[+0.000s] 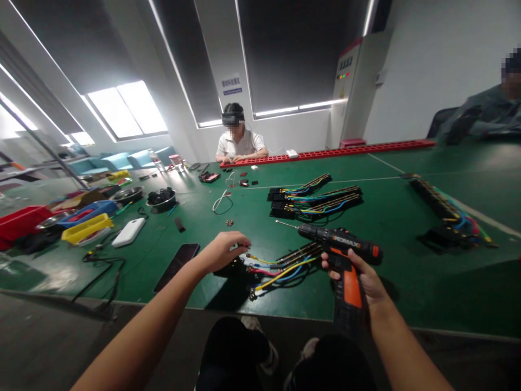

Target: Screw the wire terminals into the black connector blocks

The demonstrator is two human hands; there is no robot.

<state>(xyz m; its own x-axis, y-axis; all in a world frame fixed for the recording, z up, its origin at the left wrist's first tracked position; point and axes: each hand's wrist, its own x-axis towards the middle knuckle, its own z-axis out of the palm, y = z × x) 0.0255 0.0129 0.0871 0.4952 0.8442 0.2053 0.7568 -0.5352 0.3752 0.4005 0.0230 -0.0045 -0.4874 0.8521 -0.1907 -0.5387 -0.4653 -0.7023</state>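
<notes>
My right hand (364,277) is wrapped round the handle of a black and orange power drill (345,260), whose long thin bit points left above the green table (248,209). My left hand (228,250) is curled, thumb and fingertips close together, over a black block (228,271) near the table's front edge. What its fingertips hold, if anything, is too small to make out. Yellow, red and blue wires (285,271) with metal ends run from beside the block to a black strip under the drill. A small pile of screws (230,222) lies behind my left hand.
A dark phone (177,266) lies left of my left hand. Further left are a white device (128,232), a yellow tray (87,229), a red bin (24,225) and metal bowls. Wired black assemblies (317,201) lie behind the drill, another (437,209) at right. Two people sit across the table.
</notes>
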